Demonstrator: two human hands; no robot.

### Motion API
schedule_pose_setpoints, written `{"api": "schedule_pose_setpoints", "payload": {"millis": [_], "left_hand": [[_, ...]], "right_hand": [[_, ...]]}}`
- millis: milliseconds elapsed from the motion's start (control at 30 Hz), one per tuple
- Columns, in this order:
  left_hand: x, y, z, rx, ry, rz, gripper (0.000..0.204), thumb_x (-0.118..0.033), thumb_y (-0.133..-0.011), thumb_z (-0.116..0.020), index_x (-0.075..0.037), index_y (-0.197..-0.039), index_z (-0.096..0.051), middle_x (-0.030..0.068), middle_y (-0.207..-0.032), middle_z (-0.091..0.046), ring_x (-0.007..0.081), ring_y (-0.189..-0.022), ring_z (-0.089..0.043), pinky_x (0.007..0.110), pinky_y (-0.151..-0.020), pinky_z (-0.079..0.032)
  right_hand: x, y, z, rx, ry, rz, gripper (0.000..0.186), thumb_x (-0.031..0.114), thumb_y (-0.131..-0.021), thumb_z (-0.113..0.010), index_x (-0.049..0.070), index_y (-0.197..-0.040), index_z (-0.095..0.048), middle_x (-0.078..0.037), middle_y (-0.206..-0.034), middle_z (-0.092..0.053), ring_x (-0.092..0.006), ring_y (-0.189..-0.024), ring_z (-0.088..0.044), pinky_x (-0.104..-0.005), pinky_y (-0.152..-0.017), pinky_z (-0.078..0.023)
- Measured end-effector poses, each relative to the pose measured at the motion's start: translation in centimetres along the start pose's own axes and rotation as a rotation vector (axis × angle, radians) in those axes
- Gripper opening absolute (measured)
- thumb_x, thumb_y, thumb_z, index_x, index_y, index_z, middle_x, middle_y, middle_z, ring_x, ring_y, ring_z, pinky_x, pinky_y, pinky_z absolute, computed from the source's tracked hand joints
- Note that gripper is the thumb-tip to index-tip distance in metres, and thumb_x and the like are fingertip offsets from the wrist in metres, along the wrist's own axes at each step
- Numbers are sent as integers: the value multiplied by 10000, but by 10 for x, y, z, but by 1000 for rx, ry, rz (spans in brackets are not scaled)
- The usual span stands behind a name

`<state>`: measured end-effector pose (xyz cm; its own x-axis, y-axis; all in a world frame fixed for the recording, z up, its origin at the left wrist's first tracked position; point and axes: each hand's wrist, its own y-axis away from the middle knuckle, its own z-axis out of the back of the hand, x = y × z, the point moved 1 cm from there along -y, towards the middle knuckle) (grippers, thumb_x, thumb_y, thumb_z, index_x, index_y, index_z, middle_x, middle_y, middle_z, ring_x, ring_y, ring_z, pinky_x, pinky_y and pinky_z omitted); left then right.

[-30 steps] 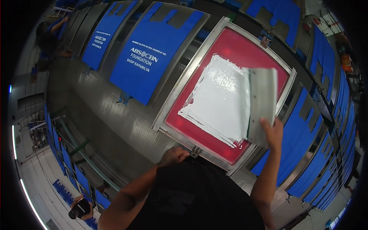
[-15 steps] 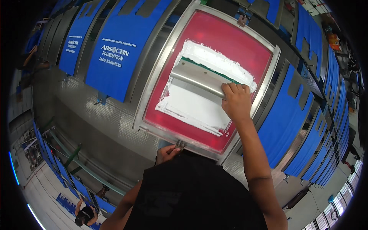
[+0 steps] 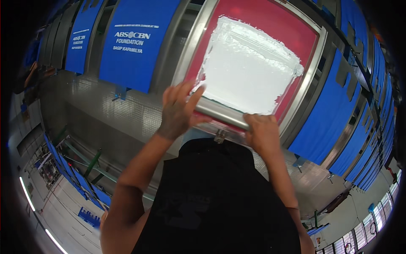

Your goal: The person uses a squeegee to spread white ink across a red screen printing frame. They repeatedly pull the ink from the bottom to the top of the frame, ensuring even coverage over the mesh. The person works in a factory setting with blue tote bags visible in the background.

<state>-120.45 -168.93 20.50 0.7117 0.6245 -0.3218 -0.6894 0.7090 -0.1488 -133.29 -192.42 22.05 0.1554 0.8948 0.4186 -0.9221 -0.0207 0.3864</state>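
Observation:
My right hand (image 3: 262, 131) grips the right end of a metal squeegee (image 3: 222, 112) with a green blade, lying across the near part of a pink screen (image 3: 234, 10). Thick white ink (image 3: 249, 72) covers the screen's middle, ridged toward the far side. My left hand (image 3: 179, 110) is at the squeegee's left end with fingers spread, slightly blurred; whether it touches the bar is unclear. The screen's metal frame (image 3: 190, 46) surrounds the ink area, and a small clamp (image 3: 219, 136) sits at its near edge, just beyond my black shirt.
Platens with blue fabric pieces stand in rows left (image 3: 129, 67) and right (image 3: 317, 118), some bearing white print. A steel walkway or bed (image 3: 97, 110) and green rails (image 3: 97, 163) lie lower left. Part of another person (image 3: 31, 74) shows at the far left.
The squeegee has moved from upright at the right, through mid-screen, down to the near edge. My left hand has left the near clamp and risen to the squeegee's left end, fingers spread.

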Motion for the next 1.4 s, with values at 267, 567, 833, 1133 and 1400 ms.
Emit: {"api": "schedule_pose_setpoints", "payload": {"millis": [267,567,833,1133,1400], "left_hand": [[30,4,-52,158,10,-261,159,-105,-705,-720,-86,-780,-581,91,-794,-540,213,-760,-566,425,-839,-487],[37,9,-58,62,150,-211,121,-32,-779,-618,-27,-895,-652,105,-827,-572,266,-827,-580,408,-797,-516],[49,-247,-71,273,240,-47,246,-299,-742,-815,-99,-858,-729,168,-856,-713,328,-838,-707,454,-769,-562],[35,9,-46,191,258,-136,203,-83,-732,-708,-30,-928,-707,123,-933,-631,308,-908,-605,456,-868,-496],[67,-220,-86,90,165,-255,256,-244,-752,-815,-91,-922,-700,122,-883,-679,316,-851,-659,414,-825,-527]], "right_hand": [[-46,60,-43,-385,-13,-261,294,127,-697,-772,82,-966,-664,-116,-919,-679,-318,-866,-635,-423,-816,-437],[-46,58,-79,-546,74,-346,324,74,-618,-780,92,-916,-655,-62,-933,-662,-257,-926,-632,-444,-924,-376],[-148,-96,80,-474,200,-438,431,304,-684,-845,59,-1024,-743,-144,-817,-733,-353,-721,-684,-413,-829,-436],[-35,49,-51,-476,-20,-402,325,-12,-601,-720,103,-899,-664,-43,-889,-657,-243,-828,-614,-443,-836,-376],[-135,-98,67,-396,138,-563,372,296,-644,-881,88,-921,-748,-128,-846,-722,-298,-821,-657,-394,-876,-419]]}}
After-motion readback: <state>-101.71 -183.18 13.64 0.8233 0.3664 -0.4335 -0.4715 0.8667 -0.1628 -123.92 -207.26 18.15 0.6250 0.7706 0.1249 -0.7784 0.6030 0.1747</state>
